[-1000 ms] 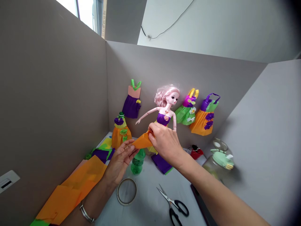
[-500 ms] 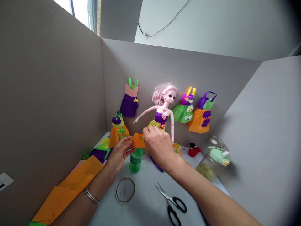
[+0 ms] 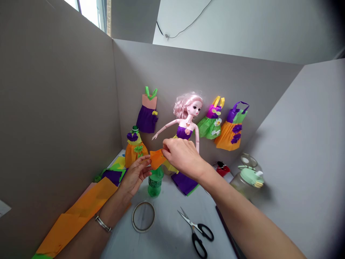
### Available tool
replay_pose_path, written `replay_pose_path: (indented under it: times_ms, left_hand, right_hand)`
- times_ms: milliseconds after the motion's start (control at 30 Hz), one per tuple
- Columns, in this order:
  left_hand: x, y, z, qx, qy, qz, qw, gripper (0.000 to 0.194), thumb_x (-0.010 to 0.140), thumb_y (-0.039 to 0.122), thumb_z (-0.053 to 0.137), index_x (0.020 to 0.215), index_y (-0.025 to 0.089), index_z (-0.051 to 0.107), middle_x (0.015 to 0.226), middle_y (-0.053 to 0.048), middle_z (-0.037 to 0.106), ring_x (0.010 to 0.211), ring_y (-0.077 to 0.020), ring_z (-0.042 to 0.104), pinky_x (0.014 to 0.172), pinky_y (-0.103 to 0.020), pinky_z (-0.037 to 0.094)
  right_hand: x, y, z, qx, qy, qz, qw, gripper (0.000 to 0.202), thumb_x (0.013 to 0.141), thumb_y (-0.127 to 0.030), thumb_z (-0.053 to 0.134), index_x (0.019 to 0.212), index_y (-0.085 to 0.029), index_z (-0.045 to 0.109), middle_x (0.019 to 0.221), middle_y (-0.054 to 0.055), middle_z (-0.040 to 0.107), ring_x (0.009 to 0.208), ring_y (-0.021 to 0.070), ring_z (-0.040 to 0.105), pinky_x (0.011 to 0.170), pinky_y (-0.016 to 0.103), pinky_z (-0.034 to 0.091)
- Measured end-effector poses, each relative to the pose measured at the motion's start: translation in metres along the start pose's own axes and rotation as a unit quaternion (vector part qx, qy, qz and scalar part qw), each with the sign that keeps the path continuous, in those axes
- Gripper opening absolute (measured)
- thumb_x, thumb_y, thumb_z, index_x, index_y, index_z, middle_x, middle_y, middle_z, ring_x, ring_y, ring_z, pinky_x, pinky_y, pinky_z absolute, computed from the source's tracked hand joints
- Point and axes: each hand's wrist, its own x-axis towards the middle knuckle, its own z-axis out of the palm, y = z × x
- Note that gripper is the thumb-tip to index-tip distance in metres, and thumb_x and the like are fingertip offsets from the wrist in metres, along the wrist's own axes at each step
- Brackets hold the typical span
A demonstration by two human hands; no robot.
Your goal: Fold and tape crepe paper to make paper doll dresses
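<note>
A small orange cloth piece hangs between my two hands, in front of the doll and above the green bottle. My left hand pinches its left edge between thumb and fingers. My right hand, seen from the back, has its fingertips closed on the upper right corner. Below the right forearm a purple cloth piece with a green edge lies on the table. A tape ring and black-handled scissors with parted blades rest nearer to me.
Little dresses hang on the back panel, more of them to the right. A bottle in an orange dress stands back left. Orange cloth lies left; a green-lidded jar and red cup stand right.
My right hand has moved slightly up and left, and the orange piece now tilts with its right side higher. More of the purple cloth shows beneath my right arm.
</note>
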Motion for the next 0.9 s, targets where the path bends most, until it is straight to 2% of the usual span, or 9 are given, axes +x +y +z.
replay_pose_path:
  times_ms: [133,233,300,367,433,533,733,800,900]
  left_hand:
    - [0.0,-0.002,0.001,0.003,0.014,-0.005,1.0,0.023,0.078,0.007,0.071,0.099,0.014,0.063,0.079,0.0,0.07,0.061,-0.0094,0.069,0.051,-0.015,0.056]
    - [0.0,-0.003,0.001,-0.001,0.026,-0.005,1.0,0.021,0.078,0.007,0.072,0.096,0.015,0.064,0.079,0.0,0.07,0.06,-0.0079,0.068,0.051,-0.014,0.055]
    - [0.0,-0.002,0.001,-0.005,0.031,-0.004,1.0,0.02,0.079,0.007,0.071,0.096,0.015,0.065,0.08,0.001,0.07,0.06,-0.0073,0.068,0.051,-0.013,0.054]
    - [0.0,-0.001,0.0,-0.008,0.033,-0.004,0.999,0.018,0.08,0.007,0.07,0.095,0.015,0.065,0.081,0.0,0.07,0.06,-0.0073,0.068,0.051,-0.013,0.054]
    - [0.001,-0.001,-0.001,-0.01,0.036,-0.007,0.999,0.016,0.081,0.006,0.069,0.094,0.015,0.066,0.08,-0.001,0.071,0.061,-0.0078,0.068,0.052,-0.013,0.054]
    - [0.001,-0.003,-0.003,-0.014,0.038,-0.012,0.999,0.014,0.081,0.005,0.067,0.092,0.014,0.065,0.082,-0.002,0.072,0.062,-0.0087,0.069,0.052,-0.013,0.055]
    - [0.002,-0.006,-0.003,-0.021,0.036,-0.009,0.999,0.015,0.081,0.005,0.067,0.092,0.015,0.065,0.078,0.0,0.071,0.061,-0.0086,0.069,0.054,-0.015,0.056]
    - [0.002,-0.006,-0.002,-0.024,0.035,-0.007,0.999,0.015,0.081,0.004,0.067,0.091,0.015,0.065,0.077,0.001,0.069,0.06,-0.0082,0.068,0.056,-0.016,0.057]
    - [0.002,-0.004,-0.001,-0.028,0.031,-0.006,0.999,0.015,0.082,0.004,0.066,0.092,0.015,0.065,0.079,0.001,0.069,0.061,-0.0081,0.068,0.058,-0.017,0.058]
  right_hand:
    - [0.01,0.006,0.002,0.019,-0.033,-0.001,0.999,0.015,0.087,-0.019,0.054,0.079,-0.018,0.066,0.077,0.007,0.071,0.076,0.022,0.066,0.057,0.03,0.025]
    - [0.015,0.01,0.006,0.03,-0.04,-0.003,0.999,0.015,0.089,-0.024,0.055,0.079,-0.019,0.065,0.076,0.006,0.07,0.074,0.0206,0.065,0.058,0.029,0.028]
    - [0.016,0.013,0.007,0.075,-0.022,-0.003,0.997,0.017,0.092,-0.032,0.055,0.082,-0.02,0.064,0.079,0.004,0.069,0.073,0.0187,0.063,0.058,0.029,0.029]
    - [0.014,0.016,0.007,0.168,0.017,-0.02,0.985,0.02,0.094,-0.036,0.054,0.086,-0.021,0.062,0.084,0.002,0.069,0.075,0.0164,0.061,0.06,0.028,0.033]
    - [0.01,0.021,0.009,0.264,0.057,-0.052,0.961,0.019,0.096,-0.036,0.052,0.091,-0.02,0.062,0.089,0.001,0.067,0.079,0.0144,0.06,0.065,0.027,0.037]
    - [0.002,0.028,0.012,0.316,0.074,-0.088,0.942,0.019,0.097,-0.035,0.052,0.095,-0.019,0.064,0.089,0.001,0.064,0.076,0.0125,0.056,0.07,0.026,0.04]
    - [-0.005,0.034,0.013,0.292,0.029,-0.154,0.944,0.031,0.09,-0.038,0.067,0.118,-0.024,0.065,0.088,-0.001,0.06,0.071,0.0114,0.053,0.07,0.025,0.041]
    - [-0.003,0.033,0.013,0.254,0.0,-0.167,0.953,0.03,0.089,-0.037,0.068,0.115,-0.024,0.066,0.087,-0.001,0.06,0.073,0.0123,0.054,0.07,0.025,0.04]
    - [0.003,0.033,0.016,0.186,-0.047,-0.164,0.968,0.013,0.089,-0.03,0.066,0.097,-0.021,0.069,0.081,-0.001,0.06,0.072,0.0136,0.055,0.064,0.024,0.035]
